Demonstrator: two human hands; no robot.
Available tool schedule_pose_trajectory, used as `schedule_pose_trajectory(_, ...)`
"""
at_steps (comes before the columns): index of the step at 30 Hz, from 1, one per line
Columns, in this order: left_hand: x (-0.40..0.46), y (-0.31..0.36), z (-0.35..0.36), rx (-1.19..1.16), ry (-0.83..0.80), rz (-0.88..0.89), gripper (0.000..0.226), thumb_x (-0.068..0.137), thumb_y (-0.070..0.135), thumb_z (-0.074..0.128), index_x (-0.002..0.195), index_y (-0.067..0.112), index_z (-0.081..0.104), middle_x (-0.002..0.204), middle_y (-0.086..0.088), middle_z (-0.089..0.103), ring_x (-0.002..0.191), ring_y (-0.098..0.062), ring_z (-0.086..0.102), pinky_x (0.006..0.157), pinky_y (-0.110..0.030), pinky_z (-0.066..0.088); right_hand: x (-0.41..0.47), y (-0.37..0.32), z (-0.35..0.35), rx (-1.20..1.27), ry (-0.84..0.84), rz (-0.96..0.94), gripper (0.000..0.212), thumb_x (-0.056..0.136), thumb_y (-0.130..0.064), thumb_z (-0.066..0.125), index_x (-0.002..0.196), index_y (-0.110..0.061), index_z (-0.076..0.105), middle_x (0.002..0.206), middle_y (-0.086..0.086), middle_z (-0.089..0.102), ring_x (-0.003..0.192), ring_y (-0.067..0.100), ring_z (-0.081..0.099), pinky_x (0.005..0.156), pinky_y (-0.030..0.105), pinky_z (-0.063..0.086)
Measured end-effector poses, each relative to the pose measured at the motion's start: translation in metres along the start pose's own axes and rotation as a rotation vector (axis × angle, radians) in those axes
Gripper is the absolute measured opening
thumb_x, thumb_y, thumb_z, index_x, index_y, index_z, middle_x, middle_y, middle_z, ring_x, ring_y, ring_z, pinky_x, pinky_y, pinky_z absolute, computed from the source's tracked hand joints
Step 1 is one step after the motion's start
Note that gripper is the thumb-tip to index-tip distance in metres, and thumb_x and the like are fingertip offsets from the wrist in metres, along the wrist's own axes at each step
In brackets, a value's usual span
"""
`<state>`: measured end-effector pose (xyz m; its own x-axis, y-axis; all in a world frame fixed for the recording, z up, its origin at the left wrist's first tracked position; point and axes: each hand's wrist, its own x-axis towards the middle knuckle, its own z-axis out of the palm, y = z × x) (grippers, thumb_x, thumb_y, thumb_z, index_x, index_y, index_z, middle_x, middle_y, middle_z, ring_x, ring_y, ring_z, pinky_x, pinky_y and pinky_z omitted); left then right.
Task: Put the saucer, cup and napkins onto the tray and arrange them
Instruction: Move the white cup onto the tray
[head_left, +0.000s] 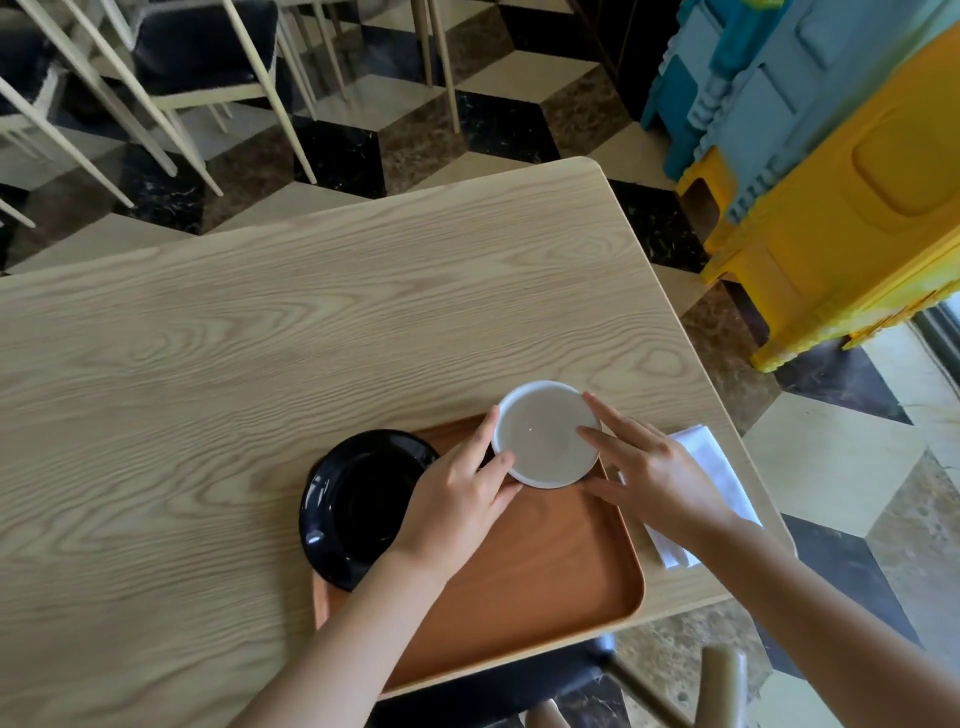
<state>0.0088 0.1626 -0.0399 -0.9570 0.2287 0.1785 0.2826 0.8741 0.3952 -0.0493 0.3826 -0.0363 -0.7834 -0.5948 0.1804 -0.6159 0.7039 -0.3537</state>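
— Hands? 
— Both reaching forward from 6 o'clock, forearms bare. Left hand (457, 493) curled round the 9 o'clock edge of the cup (545, 434), thumb and fingers pressing its rim. Right hand (654, 475) flat-fingered against the 3 o'clock edge, fingers spread and touching the rim. Grip closed on the cup from both sides. 
— And the cup? 
— White, round, seen from above, at the tray's (545, 587) far edge, about 12 o'clock. Hard to tell whether resting or just lifted. 
— Saucer? 
— Black, glossy (358, 501), at 9 o'clock of the tray, overlapping its left rim, partly on the table (260, 322). Just beside the left hand. 
— Napkins? 
— White, folded (722, 473), off the tray at 3 o'clock, lying on the table under the right wrist. 
— Surface, room? 
— Pale wood-grain table, orange-brown tray with rounded corners at the near edge. Cube-patterned floor (498, 119) in black, brown and cream. Pale-legged chairs (208, 67) at 11 o'clock; stacked blue and yellow plastic stools (831, 171) at 2 o'clock. 
— Count? 
— One cup, one saucer, one tray, one napkin stack, two hands.
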Motion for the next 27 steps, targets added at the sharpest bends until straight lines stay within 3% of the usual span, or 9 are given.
schedule_pose_trajectory(4,0.000,0.000,0.001,0.012,0.032,0.015,0.023,0.069,0.019,0.078,0.085,0.007,0.066,0.125,-0.020,0.059,0.079,-0.024,0.069,0.067,-0.031,0.059,0.002,0.002,-0.002,-0.013,-0.010,-0.020,0.058,0.050,-0.016,0.089,0.102,-0.004,0.068,0.129,0.017,0.058,0.094,0.027,0.068,0.066,0.030,0.056)
schedule_pose_trajectory(10,0.005,-0.002,0.002,0.044,0.040,0.016,0.023,0.070,0.020,0.078,0.085,0.007,0.065,0.125,-0.021,0.059,0.078,-0.025,0.069,0.063,-0.031,0.059,0.006,0.003,-0.004,-0.033,-0.017,-0.013,0.056,0.048,-0.018,0.090,0.098,-0.006,0.070,0.125,0.019,0.060,0.102,0.029,0.066,0.063,0.035,0.059)
schedule_pose_trajectory(15,0.005,-0.003,0.002,0.037,0.001,-0.018,0.024,0.071,0.018,0.077,0.087,0.006,0.065,0.127,-0.021,0.058,0.080,-0.027,0.069,0.065,-0.031,0.058,0.006,0.001,-0.003,-0.059,-0.059,0.006,0.056,0.055,-0.027,0.087,0.102,-0.007,0.067,0.129,0.019,0.057,0.107,0.031,0.063,0.079,0.038,0.054)
schedule_pose_trajectory(20,0.002,0.008,-0.006,0.106,0.026,-0.047,0.038,0.080,0.023,0.066,0.114,0.007,0.060,0.132,-0.019,0.054,0.109,-0.031,0.060,0.089,-0.041,0.052,0.003,-0.002,-0.009,-0.075,-0.065,0.035,0.058,0.064,-0.031,0.080,0.114,-0.009,0.063,0.131,0.018,0.056,0.113,0.031,0.059,0.090,0.042,0.049)
schedule_pose_trajectory(24,-0.007,0.047,-0.007,0.007,0.134,0.089,0.041,0.086,0.018,0.055,0.125,0.006,0.052,0.130,-0.012,0.057,0.120,-0.023,0.053,0.097,-0.042,0.047,-0.025,0.005,-0.023,-0.105,0.072,0.205,0.035,0.078,-0.030,0.063,0.107,-0.010,0.066,0.117,0.013,0.066,0.099,0.031,0.065,0.079,0.039,0.054)
schedule_pose_trajectory(27,-0.008,0.086,0.013,0.009,-0.053,0.218,0.045,0.089,0.026,0.047,0.131,0.012,0.047,0.136,-0.009,0.053,0.126,-0.021,0.047,0.101,-0.043,0.043,-0.058,0.022,-0.029,-0.162,0.036,0.472,0.038,0.076,-0.020,0.071,0.111,-0.008,0.063,0.116,0.015,0.064,0.101,0.035,0.062,0.071,0.041,0.055)
